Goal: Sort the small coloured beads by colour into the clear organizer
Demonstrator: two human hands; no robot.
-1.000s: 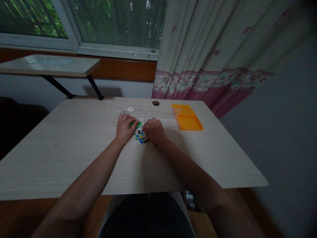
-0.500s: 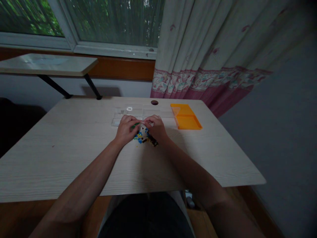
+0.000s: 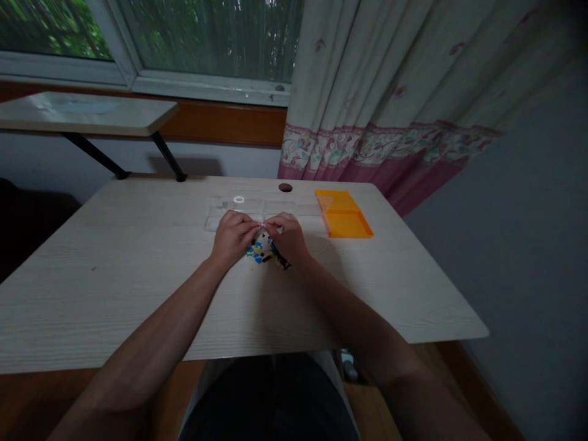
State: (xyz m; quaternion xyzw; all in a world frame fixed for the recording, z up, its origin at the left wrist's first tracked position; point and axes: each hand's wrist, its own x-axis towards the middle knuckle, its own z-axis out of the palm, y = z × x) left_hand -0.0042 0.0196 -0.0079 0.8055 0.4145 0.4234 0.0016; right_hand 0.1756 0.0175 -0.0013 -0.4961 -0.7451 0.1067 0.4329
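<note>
My left hand [image 3: 233,236] and my right hand [image 3: 288,237] meet fingertip to fingertip over the near side of a clear plastic box [image 3: 280,208]. The fingers of both are pinched together. Whatever sits between them is too small to make out. Just below the fingertips lies a pile of small coloured pieces [image 3: 260,252], blue, yellow, white and dark, resembling toy bricks. Longer dark pieces [image 3: 282,262] lie beside my right hand, partly covered by it. The hands hide part of the box's near side.
An open orange box [image 3: 346,214] lies on the wooden table [image 3: 138,288], touching or overlapping the clear box's right end. Behind them is a round cable hole [image 3: 285,188]. A raised shelf [image 3: 114,113] stands at the back left; a curtain [image 3: 367,92] hangs behind.
My hands have come together from slightly apart, and their fingertips now meet. The green pieces by my left fingers are no longer visible. The view has shifted slightly.
</note>
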